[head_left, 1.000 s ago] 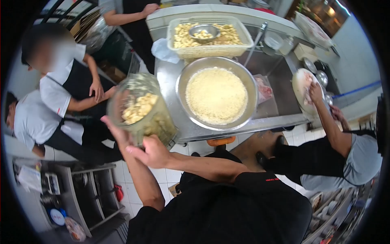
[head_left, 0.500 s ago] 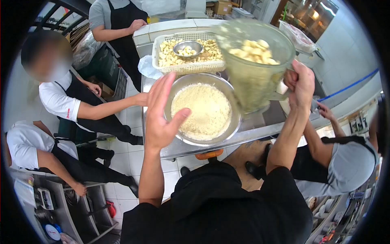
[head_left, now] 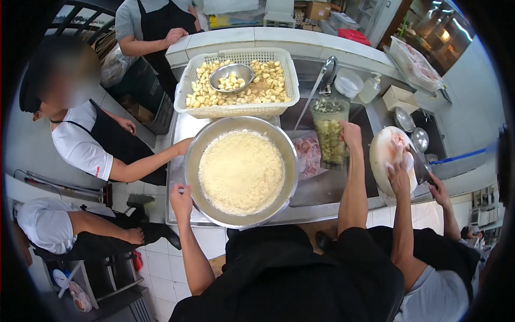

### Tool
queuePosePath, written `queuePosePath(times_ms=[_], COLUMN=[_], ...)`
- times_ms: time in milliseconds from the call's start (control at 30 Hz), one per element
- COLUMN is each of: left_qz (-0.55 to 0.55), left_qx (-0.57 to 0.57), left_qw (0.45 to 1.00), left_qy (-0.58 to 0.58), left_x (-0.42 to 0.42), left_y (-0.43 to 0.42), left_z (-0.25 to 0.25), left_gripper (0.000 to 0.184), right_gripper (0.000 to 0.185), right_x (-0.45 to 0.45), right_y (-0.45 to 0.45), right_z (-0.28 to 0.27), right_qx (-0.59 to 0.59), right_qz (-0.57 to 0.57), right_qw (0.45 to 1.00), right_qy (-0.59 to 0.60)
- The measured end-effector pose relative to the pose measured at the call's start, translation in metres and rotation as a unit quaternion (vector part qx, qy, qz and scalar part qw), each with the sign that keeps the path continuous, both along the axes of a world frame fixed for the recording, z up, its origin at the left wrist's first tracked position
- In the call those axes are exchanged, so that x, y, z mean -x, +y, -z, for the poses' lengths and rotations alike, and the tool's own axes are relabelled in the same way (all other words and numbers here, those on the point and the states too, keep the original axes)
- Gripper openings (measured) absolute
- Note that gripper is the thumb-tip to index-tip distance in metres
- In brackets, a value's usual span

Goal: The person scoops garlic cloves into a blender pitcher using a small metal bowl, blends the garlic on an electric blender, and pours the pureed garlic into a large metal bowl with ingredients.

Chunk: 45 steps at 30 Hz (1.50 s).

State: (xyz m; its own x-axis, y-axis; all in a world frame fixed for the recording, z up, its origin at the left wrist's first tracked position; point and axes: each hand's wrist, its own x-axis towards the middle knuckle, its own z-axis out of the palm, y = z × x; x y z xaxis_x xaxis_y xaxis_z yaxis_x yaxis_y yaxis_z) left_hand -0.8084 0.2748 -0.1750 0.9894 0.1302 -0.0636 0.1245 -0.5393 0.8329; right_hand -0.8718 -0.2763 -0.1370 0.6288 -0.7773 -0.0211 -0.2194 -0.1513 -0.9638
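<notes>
My right hand grips the handle of a clear blender jar, which holds peeled garlic cloves and stands upright over the sink. My left hand is curled at the left rim of a wide metal bowl; whether its fingers hold anything is unclear. Pale, finely chopped garlic fills much of that bowl. Behind it, a white perforated basket carries many whole cloves, with a small metal bowl tilted on top of them.
The sink contains a bag of raw meat; a tap arches over it. At right, a co-worker's hands cut meat with a knife on a round board. Another co-worker's hand is at the bowl's left.
The blender jar has moved from beside the metal bowl, away and to the right over the sink. My left hand has lowered from above the bowl's left side and curled its fingers.
</notes>
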Motion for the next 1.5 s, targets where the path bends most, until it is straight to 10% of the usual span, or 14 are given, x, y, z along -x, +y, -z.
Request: queuePosePath(times_ms=[533,1500], left_qz=[-0.052,-0.086], left_qx=[-0.204,-0.032], left_qw=[0.964,0.994], left_qy=[-0.164,-0.055], left_x=[-0.030,-0.048], left_y=[-0.020,-0.010], left_z=[0.001,0.007], left_gripper=[0.027,0.036], right_gripper=[0.030,0.024], right_x=[-0.078,-0.074], right_y=[0.008,0.053], right_z=[0.088,0.074], right_qx=[-0.201,-0.174], right_qz=[0.133,0.134], right_qw=[0.965,0.951], right_qy=[-0.101,-0.218])
